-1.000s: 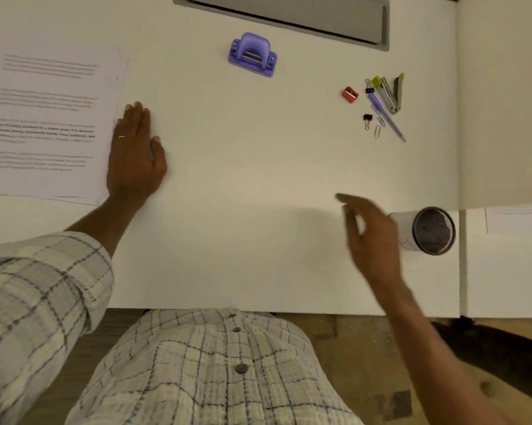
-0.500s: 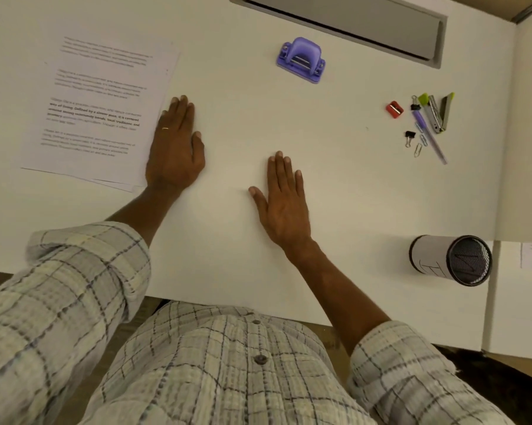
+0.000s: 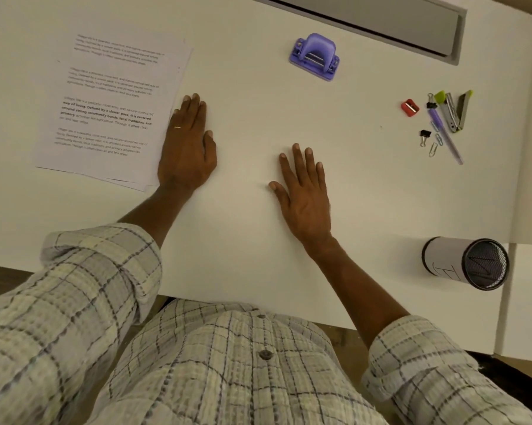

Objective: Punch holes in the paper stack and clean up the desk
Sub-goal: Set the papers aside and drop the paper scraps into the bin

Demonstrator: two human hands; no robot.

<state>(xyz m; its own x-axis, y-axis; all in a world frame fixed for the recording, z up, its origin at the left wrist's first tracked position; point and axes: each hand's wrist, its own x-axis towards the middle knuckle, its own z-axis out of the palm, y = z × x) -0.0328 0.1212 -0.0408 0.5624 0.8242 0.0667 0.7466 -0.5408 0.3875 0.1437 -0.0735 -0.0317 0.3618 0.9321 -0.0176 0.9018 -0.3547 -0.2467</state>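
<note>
Warm, even indoor light covers the white counter point(image 3: 258, 102), without glare. Faint, soft shadows hug the left hand point(image 3: 186, 151) and right hand point(image 3: 304, 194). The wide lens bends the counter's edges. The checked shirt point(image 3: 228, 378) looks slightly blurred, and the paper point(image 3: 111, 102) print is soft.
</note>
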